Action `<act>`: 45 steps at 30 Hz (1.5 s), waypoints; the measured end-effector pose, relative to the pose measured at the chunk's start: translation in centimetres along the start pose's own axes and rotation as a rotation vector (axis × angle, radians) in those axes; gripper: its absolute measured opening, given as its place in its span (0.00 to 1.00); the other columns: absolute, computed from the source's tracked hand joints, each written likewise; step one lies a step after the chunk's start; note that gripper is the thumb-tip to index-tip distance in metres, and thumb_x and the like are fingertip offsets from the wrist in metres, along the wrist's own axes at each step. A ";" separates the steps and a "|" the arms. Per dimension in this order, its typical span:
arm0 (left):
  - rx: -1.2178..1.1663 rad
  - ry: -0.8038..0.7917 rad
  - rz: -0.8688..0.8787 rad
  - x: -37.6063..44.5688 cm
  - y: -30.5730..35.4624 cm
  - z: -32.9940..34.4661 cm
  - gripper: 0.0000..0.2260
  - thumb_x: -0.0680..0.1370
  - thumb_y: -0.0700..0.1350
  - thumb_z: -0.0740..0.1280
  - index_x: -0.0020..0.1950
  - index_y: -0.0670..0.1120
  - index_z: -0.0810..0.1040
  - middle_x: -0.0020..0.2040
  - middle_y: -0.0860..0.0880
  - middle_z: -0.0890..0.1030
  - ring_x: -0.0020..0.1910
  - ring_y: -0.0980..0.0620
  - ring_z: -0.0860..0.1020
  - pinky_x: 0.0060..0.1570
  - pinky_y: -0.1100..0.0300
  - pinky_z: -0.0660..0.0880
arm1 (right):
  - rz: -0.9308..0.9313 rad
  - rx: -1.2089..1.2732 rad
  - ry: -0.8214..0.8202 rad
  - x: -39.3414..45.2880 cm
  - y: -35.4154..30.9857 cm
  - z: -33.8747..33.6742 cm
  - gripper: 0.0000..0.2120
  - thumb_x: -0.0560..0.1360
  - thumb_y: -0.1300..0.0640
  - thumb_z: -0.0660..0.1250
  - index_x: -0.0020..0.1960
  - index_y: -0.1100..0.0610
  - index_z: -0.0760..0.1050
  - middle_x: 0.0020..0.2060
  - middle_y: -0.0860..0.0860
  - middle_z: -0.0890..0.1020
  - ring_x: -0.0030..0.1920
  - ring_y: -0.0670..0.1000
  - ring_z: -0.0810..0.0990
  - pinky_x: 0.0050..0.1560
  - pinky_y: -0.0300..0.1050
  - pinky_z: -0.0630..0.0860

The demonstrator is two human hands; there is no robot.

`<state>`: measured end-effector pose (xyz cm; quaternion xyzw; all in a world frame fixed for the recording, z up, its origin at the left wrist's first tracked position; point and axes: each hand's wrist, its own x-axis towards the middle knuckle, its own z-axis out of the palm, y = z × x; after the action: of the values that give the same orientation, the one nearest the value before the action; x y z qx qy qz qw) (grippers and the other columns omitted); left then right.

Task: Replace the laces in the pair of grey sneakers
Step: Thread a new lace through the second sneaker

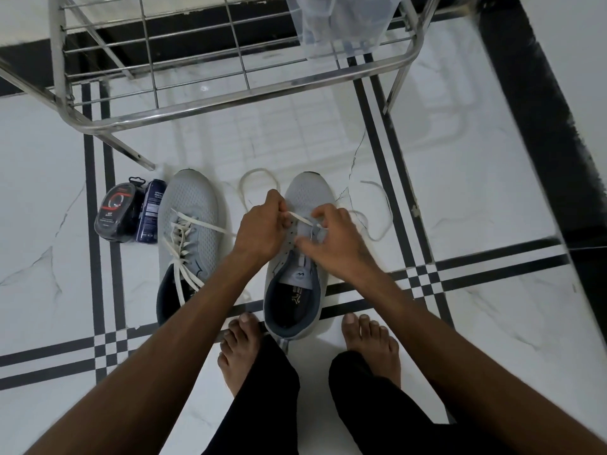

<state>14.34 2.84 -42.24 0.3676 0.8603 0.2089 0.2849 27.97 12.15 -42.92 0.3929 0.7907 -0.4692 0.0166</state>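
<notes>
While left hand [262, 224] fingers pinch white lace [297, 218] | right hand [331, 234] fingers curl on it

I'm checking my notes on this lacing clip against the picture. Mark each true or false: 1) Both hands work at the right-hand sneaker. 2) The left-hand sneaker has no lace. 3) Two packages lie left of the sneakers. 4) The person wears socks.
1) True: the left hand pinches the white lace and the right hand works at the eyelets of the right-hand sneaker.
2) False: the left-hand sneaker is laced.
3) True: the packages lie beside it.
4) False: the feet are bare.
</notes>
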 end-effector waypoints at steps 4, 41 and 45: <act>-0.060 0.006 -0.029 -0.1 -0.5 -0.3 0.08 0.78 0.36 0.62 0.53 0.46 0.69 0.44 0.48 0.82 0.44 0.43 0.79 0.41 0.52 0.72 | 0.049 0.028 0.024 0.1 0.0 0.9 0.25 0.70 0.54 0.74 0.63 0.51 0.68 0.57 0.48 0.69 0.55 0.48 0.73 0.46 0.38 0.69; -0.217 0.155 0.172 -3.0 -0.4 -8.5 0.05 0.79 0.48 0.70 0.47 0.51 0.86 0.41 0.59 0.82 0.35 0.69 0.75 0.37 0.74 0.67 | -0.101 0.031 0.212 -0.3 -2.7 -5.7 0.31 0.75 0.61 0.69 0.75 0.50 0.64 0.71 0.50 0.69 0.70 0.48 0.67 0.67 0.40 0.66; -0.171 -0.013 0.239 -1.8 2.3 -7.3 0.06 0.77 0.53 0.71 0.46 0.54 0.86 0.39 0.60 0.84 0.33 0.66 0.76 0.36 0.68 0.69 | -0.316 -0.015 -0.093 -0.4 -5.1 -5.5 0.18 0.79 0.51 0.69 0.67 0.47 0.74 0.54 0.45 0.82 0.55 0.43 0.79 0.53 0.35 0.74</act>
<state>11.87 1.91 -34.85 0.4430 0.7877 0.3114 0.2938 26.92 14.78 -35.98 0.2412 0.8445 -0.4778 -0.0180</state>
